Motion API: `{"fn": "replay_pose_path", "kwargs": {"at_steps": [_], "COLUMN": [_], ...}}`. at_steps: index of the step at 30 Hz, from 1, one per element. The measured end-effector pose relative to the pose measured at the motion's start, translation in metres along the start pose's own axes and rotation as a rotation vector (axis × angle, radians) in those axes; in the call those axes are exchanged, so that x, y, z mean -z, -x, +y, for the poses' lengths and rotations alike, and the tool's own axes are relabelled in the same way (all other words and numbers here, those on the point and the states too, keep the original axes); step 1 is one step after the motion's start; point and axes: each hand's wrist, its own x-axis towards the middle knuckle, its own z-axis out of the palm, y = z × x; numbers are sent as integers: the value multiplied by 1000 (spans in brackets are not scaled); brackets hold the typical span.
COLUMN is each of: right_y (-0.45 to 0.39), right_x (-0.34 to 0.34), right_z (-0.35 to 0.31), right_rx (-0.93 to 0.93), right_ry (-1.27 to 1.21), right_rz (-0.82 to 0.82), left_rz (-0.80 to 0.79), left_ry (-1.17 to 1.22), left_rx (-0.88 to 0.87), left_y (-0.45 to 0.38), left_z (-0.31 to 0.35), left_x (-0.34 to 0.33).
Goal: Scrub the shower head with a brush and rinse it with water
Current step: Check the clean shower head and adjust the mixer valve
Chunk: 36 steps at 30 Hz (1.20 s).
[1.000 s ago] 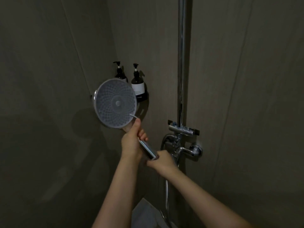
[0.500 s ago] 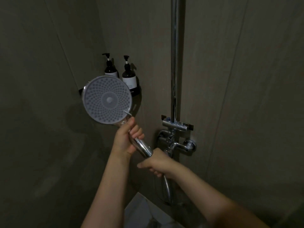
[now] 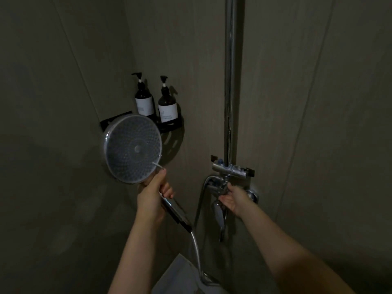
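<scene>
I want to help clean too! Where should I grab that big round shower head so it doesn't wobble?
Grab the shiny chrome handle below the big round grey shower head, coming from underneath like the left hand does. It is slim enough for fingers to wrap around; the disc looks too wide.

You are facing two pump bottles (image 3: 157,102) sitting side by side on a black corner shelf (image 3: 169,125), far left.

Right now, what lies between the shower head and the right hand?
In the head view: the left hand gripping the shower head handle, then bare wall before the right hand.
</scene>
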Motion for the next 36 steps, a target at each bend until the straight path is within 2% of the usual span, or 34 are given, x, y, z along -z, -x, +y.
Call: {"fn": "replay_pose_path", "kwargs": {"at_steps": [6,10,14,16,20,28,30,32,34,36], "right_y": [-14,-27,-34,-34,-37,-42,-36,-32,-26,-22], "right_x": [-15,-12,-24,-23,-18,-22,-22,-19,-15,-11], "right_z": [-1,3,7,8,13,14,16,19,23,24], "right_rx": [-121,-176,-148,-135,-156,-111,-82,-86,-107,-124], "right_ry": [-302,-363,-490,-497,-458,-163,-196,-336,-479,-504], "right_rz": [-96,-145,-72,-62,-149,-125,-113,-126,-189,-243], "left_rz": [22,4,-43,-61,-94,-124,-131,-142,-149,-148], "left_ry": [-33,1,20,11,26,91,94,84,66,48], "left_rx": [-15,14,14,17,21,43,55,62,60,58], "left_y": [-5,-12,-14,-17,-24,-33,-34,-35,-35,-36], "left_z": [-4,-4,-2,1,5,4,3,4,6,7], "left_x": [5,9,10,12,14,17,18,17,16,15]}}
